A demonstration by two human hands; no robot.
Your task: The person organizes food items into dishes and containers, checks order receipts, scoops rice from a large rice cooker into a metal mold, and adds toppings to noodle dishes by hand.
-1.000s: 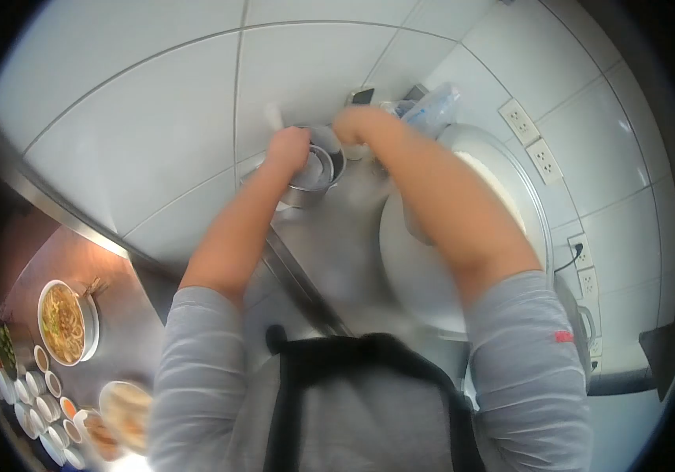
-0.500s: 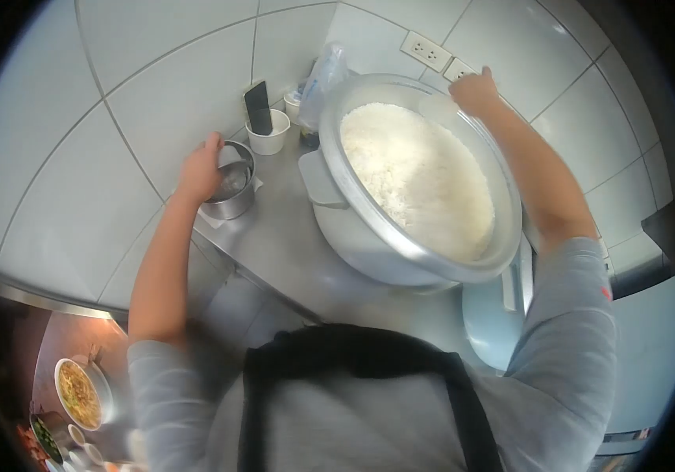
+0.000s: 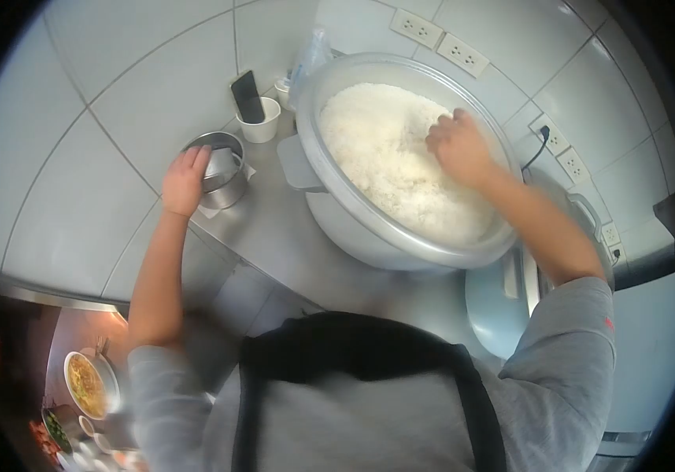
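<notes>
My left hand (image 3: 185, 179) curls over a small rounded metal bowl (image 3: 219, 165), which sits tilted inside the mouth of a metal pot (image 3: 225, 193). White rice (image 3: 377, 141) fills a large metal rice cooker pot (image 3: 357, 216). Over the right part of the rice is my right hand (image 3: 461, 149), its fingers bent and close to the surface. What those fingers hold, if anything, is hidden.
A phone (image 3: 247, 97) stands in a white cup (image 3: 260, 124) by the tiled wall. Behind it is a clear plastic bag (image 3: 311, 57). A light blue lid (image 3: 495, 311) lies right of the cooker. At lower left is a bowl of yellow food (image 3: 87, 385).
My right hand has come from the far rim of the cooker down over the rice, nearer to me. My left hand has turned over the small bowl. The view has shifted slightly.
</notes>
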